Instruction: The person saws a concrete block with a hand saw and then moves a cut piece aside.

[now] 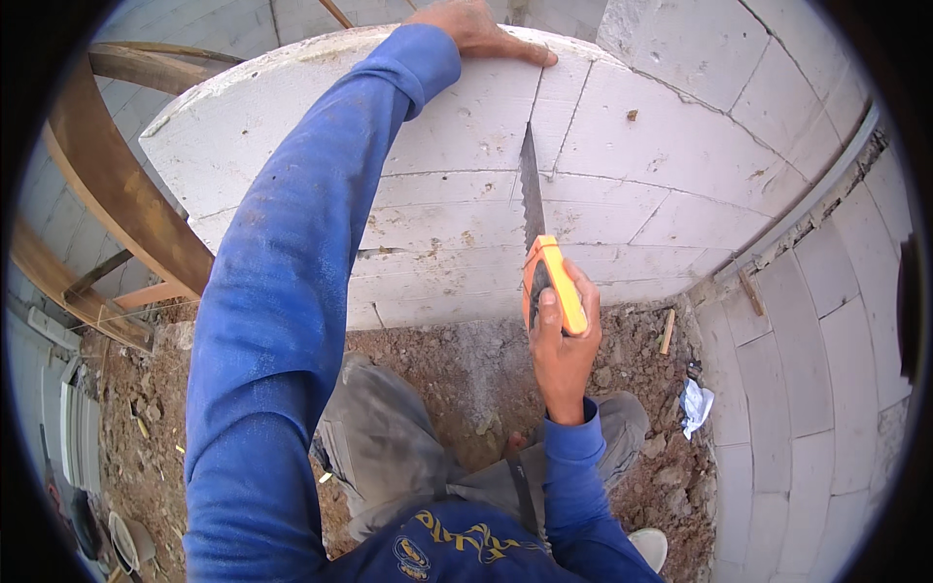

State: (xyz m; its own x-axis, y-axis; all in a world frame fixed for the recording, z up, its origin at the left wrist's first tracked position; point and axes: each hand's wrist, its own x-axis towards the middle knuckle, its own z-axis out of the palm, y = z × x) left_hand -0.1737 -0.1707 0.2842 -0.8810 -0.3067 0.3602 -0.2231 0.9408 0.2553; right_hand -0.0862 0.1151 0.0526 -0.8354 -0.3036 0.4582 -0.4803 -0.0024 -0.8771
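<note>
A handsaw has a yellow, orange and black handle point(569, 291), and my right hand point(564, 345) is closed around it. Its dark toothed blade point(531, 185) points away from me and lies in a narrow cut in a white masonry block point(466, 112). Above the cut, my left hand point(476, 31) lies on the block's top edge, thumb stretched out to the right beside the line. The other fingers of that hand are partly hidden at the picture's upper edge. Right of the blade, a second thin line point(573, 112) runs down the block's face.
White block walling point(437, 296) stands before me, with another block wall point(797, 369) at the right. Curved wooden forms point(117, 185) are at the left. Rough soil point(671, 476) holds a wood scrap point(667, 331) and crumpled wrapper point(696, 406). A bucket point(131, 539) stands lower left.
</note>
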